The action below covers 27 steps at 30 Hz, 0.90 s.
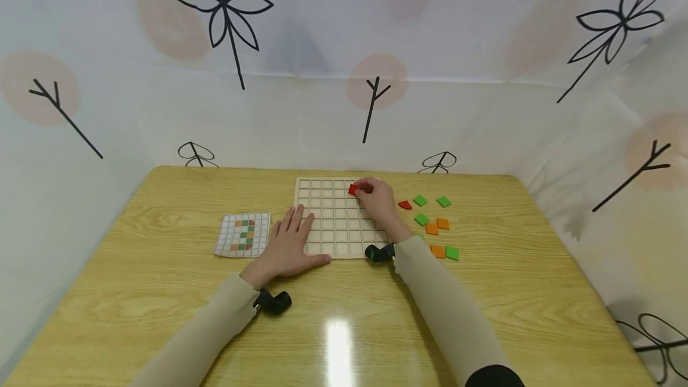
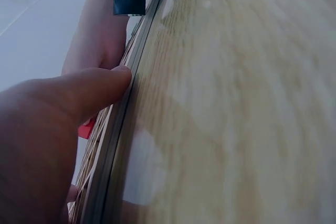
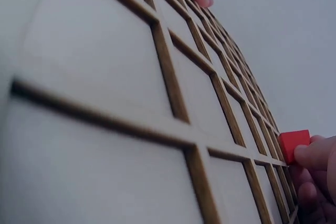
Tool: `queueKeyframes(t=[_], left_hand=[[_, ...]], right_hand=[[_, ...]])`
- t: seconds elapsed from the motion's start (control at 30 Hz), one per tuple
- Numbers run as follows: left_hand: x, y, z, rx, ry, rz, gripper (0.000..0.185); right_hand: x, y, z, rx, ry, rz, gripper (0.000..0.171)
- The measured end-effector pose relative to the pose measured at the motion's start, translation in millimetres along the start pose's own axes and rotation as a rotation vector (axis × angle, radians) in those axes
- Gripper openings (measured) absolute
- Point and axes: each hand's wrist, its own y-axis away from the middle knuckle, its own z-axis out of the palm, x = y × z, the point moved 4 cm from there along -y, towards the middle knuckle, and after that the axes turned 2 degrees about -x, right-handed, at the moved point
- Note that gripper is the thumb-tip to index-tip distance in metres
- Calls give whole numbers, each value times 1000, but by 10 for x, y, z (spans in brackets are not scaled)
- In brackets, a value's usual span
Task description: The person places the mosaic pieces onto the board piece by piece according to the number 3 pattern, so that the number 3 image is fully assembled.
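Nearest to us, our two beige sleeves reach forward over the yellow wooden surface (image 1: 161, 243), each wrist carrying a small black camera. Our right hand (image 1: 378, 200) pinches a red tile (image 1: 352, 189) at its fingertips and holds it over the far rows of the wooden grid board (image 1: 338, 237), right of the middle; the right wrist view shows the tile at a cell's edge, though we cannot tell whether it is seated yet. Our left hand (image 1: 290, 243) lies flat with its fingers spread, pressing on the board's near left corner and holding nothing. Every other cell we can see looks empty, so we judge the filling is only starting, with nearly the whole pattern left. Just left of the board lies the pattern card (image 1: 243, 234), showing green, orange and red squares. To the right of the board wait the loose tiles (image 1: 432, 223): one red, several green and orange.
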Motion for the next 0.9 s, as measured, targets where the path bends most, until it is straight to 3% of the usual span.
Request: queueKeyframes(t=[0.3,0.5,0.9], left_hand=[[-35,4,48,-3,-12,-19,109],[-46,-37,26,12,-5,8,108],[-55,-17,34,15,6,22,107]], right_hand=[[14,19,45,13,13,4,17],[12,11,23,38,38,13,17],[17,24,44,28,65,-64,19]])
